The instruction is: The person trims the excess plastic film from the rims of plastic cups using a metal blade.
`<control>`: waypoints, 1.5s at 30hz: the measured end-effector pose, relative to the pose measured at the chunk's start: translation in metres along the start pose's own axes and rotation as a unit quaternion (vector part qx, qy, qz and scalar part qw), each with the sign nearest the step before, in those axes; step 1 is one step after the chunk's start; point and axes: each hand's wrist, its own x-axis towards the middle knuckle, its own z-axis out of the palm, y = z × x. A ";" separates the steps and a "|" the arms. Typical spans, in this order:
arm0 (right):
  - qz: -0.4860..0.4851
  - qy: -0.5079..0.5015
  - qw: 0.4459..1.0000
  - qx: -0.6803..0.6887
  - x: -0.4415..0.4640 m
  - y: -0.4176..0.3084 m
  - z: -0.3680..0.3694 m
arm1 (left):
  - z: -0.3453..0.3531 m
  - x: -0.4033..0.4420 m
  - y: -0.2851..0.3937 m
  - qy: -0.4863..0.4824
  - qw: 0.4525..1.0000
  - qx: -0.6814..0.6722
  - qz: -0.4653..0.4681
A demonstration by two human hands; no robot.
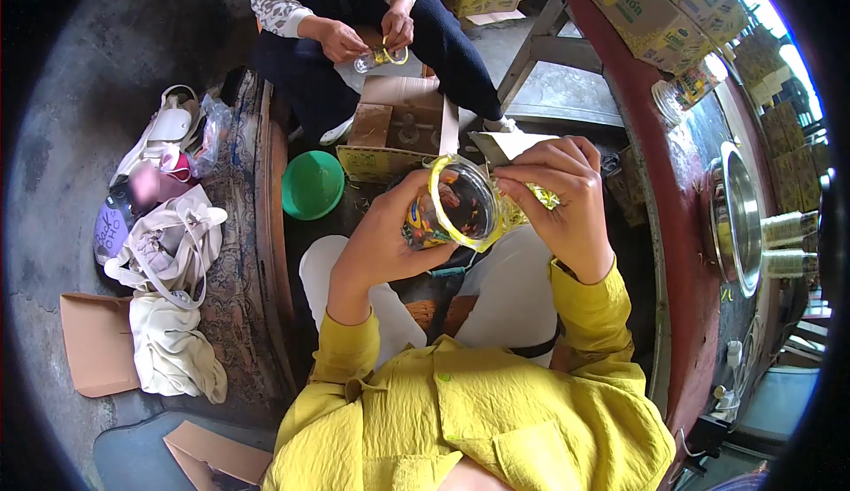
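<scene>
My left hand (376,239) is wrapped round a clear plastic jar (467,203) with a colourful printed label, its round end tilted up towards me. A yellow plastic strip (436,197) runs round the jar's edge. On the other side, my right hand (571,194) has thumb and forefinger pinched on the yellow printed film (540,197) hanging off the jar's right side. Both hands are above my lap. Just beyond them stands an open cardboard box (376,162) with clear jars in it.
Opposite me a seated person's hands (367,41) hold another clear jar with a yellow ring. A green basin (312,185) sits left of the box. Bags (173,243) lie on the bench at left. At right, a ledge bears a metal bowl (735,216) and stacked lemon-printed cartons (633,8).
</scene>
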 end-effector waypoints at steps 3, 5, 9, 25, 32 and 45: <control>-0.003 -0.004 1.000 -0.024 0.000 -0.003 0.002 | 0.000 0.000 0.000 0.007 0.998 0.054 0.023; 0.002 -0.005 1.000 -0.026 -0.001 -0.006 0.002 | 0.000 -0.001 -0.001 0.011 0.997 0.073 0.024; 0.020 -0.003 0.998 -0.066 -0.002 -0.012 0.002 | 0.001 -0.002 -0.001 0.026 0.993 0.115 0.031; -0.008 -0.018 0.995 -0.097 -0.001 -0.011 0.015 | -0.002 -0.004 -0.002 -0.002 0.993 0.117 0.022; -0.064 0.011 0.991 -0.119 0.002 -0.007 0.011 | -0.004 -0.004 -0.001 -0.042 0.999 -0.009 0.018; -0.096 0.026 0.995 -0.023 0.012 0.003 -0.004 | -0.001 -0.015 -0.013 -0.148 0.969 -0.199 -0.015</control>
